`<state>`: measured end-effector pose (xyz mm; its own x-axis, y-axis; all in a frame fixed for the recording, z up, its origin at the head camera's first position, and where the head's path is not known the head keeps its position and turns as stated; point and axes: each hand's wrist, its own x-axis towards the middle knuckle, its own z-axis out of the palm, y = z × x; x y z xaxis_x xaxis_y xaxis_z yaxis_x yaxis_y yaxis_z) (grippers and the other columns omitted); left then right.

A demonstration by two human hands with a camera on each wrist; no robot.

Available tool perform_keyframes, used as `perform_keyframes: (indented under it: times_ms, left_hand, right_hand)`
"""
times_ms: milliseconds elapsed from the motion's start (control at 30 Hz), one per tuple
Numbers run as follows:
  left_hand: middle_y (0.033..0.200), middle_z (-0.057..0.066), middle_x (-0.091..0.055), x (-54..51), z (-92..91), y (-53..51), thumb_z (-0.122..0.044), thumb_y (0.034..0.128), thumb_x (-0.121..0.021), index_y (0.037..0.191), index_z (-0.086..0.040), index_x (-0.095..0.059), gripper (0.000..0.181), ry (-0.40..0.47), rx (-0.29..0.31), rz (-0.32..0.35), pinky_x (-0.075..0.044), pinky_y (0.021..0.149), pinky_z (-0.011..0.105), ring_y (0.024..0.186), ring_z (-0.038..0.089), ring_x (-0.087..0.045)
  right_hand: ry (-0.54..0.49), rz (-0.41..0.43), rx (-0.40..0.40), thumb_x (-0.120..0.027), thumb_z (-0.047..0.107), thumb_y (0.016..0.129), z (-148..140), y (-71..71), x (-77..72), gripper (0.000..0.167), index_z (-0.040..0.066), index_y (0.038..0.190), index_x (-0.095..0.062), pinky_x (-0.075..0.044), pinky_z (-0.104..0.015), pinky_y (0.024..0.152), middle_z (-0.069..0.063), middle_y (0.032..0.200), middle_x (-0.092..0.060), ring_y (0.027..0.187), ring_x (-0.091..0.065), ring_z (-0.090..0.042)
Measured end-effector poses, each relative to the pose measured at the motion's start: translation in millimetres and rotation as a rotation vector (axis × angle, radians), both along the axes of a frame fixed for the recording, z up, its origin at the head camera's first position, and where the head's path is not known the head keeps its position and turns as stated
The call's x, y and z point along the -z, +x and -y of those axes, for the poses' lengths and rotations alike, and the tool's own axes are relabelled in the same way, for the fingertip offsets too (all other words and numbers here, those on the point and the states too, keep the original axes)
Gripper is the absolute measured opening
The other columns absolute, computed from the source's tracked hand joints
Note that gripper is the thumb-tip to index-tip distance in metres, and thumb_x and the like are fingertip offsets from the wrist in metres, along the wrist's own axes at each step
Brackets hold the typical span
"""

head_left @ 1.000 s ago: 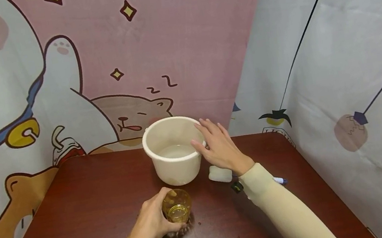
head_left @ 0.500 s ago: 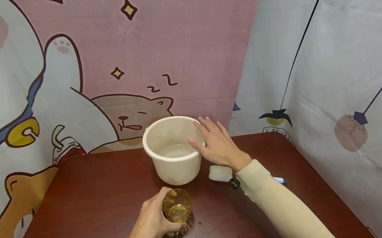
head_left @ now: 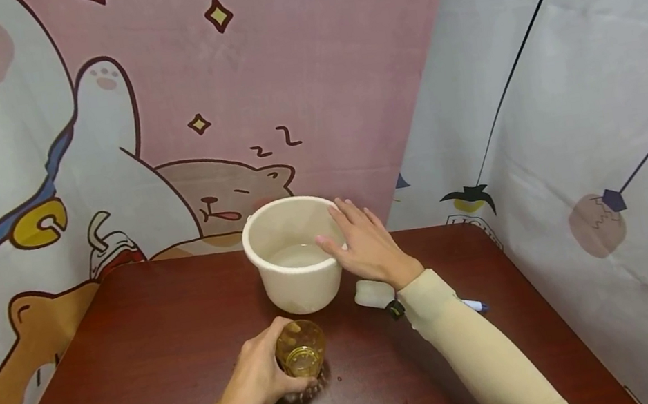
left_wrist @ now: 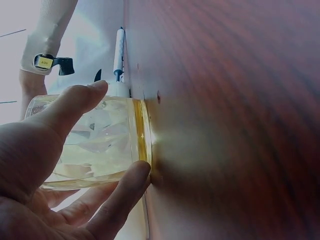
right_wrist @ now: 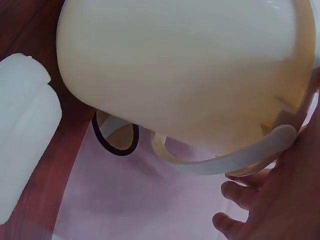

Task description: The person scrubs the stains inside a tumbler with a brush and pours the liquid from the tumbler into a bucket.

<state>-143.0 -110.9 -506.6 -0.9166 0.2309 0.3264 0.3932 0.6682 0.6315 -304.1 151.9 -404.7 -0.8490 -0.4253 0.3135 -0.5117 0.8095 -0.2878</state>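
Observation:
My left hand (head_left: 255, 373) grips an amber drinking glass (head_left: 301, 350) from its left side, thumb toward the front. In the left wrist view the glass (left_wrist: 100, 135) has its base at the wood, the thumb on one side and fingers round the other. Behind it stands a cream plastic bucket (head_left: 299, 289) with what looks like a little water in the bottom. Over the bucket's right rim my right hand (head_left: 371, 244) rests, fingers extended outside and thumb above the opening. The bucket's handle (right_wrist: 225, 162) hangs beside that hand in the right wrist view.
A sponge brush lies right of the bucket, its white sponge head (head_left: 373, 294) near the right wrist and its white-and-blue handle (head_left: 474, 305) partly behind the sleeve. The dark red table (head_left: 180, 335) ends at a printed cloth (head_left: 306, 79) behind.
My right hand has shifted slightly left and its thumb reaches further over the bucket's opening. The left hand and the glass have stayed in place.

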Motion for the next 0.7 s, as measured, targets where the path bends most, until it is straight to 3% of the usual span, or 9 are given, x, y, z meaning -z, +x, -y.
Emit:
perform_keyframes:
  times_ms: [433, 700]
  left_hand:
    - [0.119, -0.003, -0.086, -0.9, -0.7, 1.6, -0.029, 0.0575, -0.12, 0.13, -0.025, -0.069, 0.088, -0.007, -0.003, 0.009, -0.07, 0.092, 0.039, 0.109, 0.021, -0.084]
    - [0.119, -0.003, -0.086, -5.7, 0.8, -0.9, -0.033, 0.0582, -0.12, 0.129, -0.025, -0.069, 0.087, -0.008, 0.008, 0.032, -0.07, 0.093, 0.041, 0.11, 0.022, -0.084]
  right_hand:
    - [0.014, -0.011, -0.021, -0.045, 0.065, 0.117, -0.6, 0.6, 3.5, 0.096, -0.006, 0.18, -0.029, -0.026, -0.063, 0.146, -0.027, 0.191, -0.03, 0.178, -0.034, -0.042]
    - [0.023, -0.008, -0.025, -0.044, 0.059, 0.118, 0.2, -1.6, 3.5, 0.092, -0.007, 0.18, -0.027, -0.027, -0.063, 0.146, -0.028, 0.19, -0.03, 0.179, -0.033, -0.041]
